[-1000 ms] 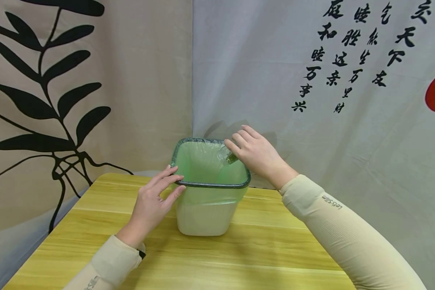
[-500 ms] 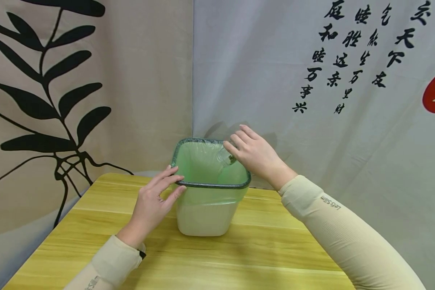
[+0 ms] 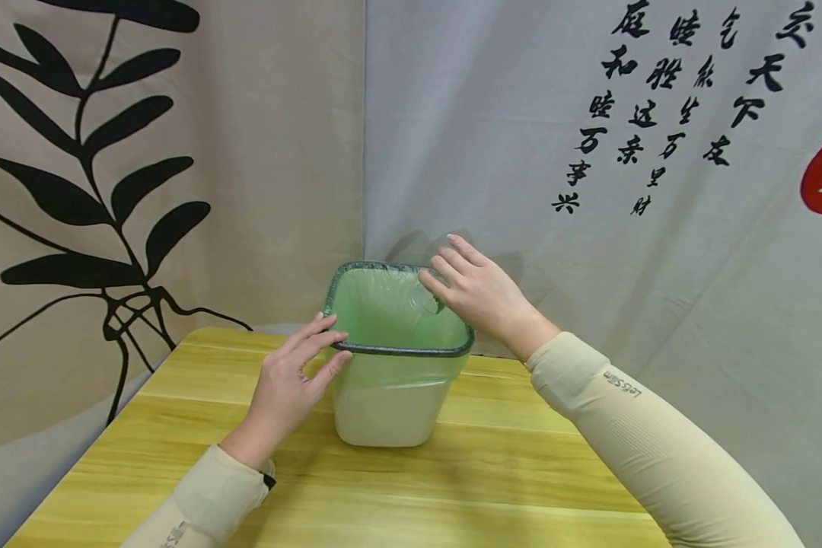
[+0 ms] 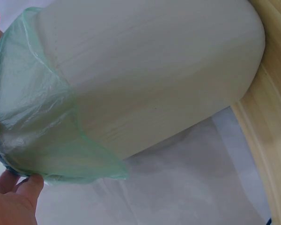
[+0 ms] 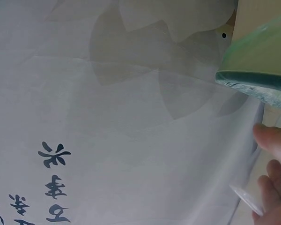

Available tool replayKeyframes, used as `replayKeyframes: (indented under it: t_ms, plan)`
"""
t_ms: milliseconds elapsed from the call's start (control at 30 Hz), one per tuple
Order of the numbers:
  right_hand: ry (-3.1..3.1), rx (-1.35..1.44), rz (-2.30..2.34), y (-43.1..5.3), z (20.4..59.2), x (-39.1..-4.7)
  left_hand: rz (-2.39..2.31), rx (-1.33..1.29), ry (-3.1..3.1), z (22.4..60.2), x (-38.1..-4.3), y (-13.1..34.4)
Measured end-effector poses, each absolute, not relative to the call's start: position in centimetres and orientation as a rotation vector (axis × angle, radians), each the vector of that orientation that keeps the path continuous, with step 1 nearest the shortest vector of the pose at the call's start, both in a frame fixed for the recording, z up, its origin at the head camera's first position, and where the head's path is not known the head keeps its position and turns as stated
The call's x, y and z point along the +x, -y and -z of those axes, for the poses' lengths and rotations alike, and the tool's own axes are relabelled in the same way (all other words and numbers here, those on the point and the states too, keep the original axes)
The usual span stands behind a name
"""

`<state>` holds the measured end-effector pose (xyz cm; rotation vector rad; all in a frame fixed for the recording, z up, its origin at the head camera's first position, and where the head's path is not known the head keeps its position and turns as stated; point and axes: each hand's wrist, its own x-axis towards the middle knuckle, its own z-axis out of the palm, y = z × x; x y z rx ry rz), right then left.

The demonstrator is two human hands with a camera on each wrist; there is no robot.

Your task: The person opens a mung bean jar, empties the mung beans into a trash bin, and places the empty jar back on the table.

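A trash can point(image 3: 383, 415) with a green plastic liner point(image 3: 377, 304) and a dark rim band point(image 3: 411, 352) stands upright. My left hand point(image 3: 284, 388) holds it at its near left corner, fingertips over the rim and thumb against the outside; in the left wrist view, fingers point(image 4: 30, 187) touch the lined rim. At the far right side of the opening, my right hand point(image 3: 486, 297) grips a small clear container point(image 3: 422, 297), tilted with its round mouth toward the can's inside. A bit of green matter point(image 3: 440, 306) shows by it. My palm hides the rest of the container.
The can stands on a yellow wood-grain table point(image 3: 520, 457). Close behind hangs a cloth backdrop point(image 3: 281, 152) with a printed plant point(image 3: 103, 190) at left and black characters at right.
My right hand has shifted slightly left, turning the container further over the can. Less green matter shows in it now. My left hand and the can have stayed put.
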<state>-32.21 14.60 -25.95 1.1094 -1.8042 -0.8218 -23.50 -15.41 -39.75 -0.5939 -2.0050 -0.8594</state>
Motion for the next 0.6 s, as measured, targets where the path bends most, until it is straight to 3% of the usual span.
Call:
replayKeyframes:
  t_ms: [600]
  plan:
    - [1.726, 1.091, 0.962, -14.47, 26.16, -32.25, 0.885, -0.586, 2.012, 39.80, -23.48, 15.09]
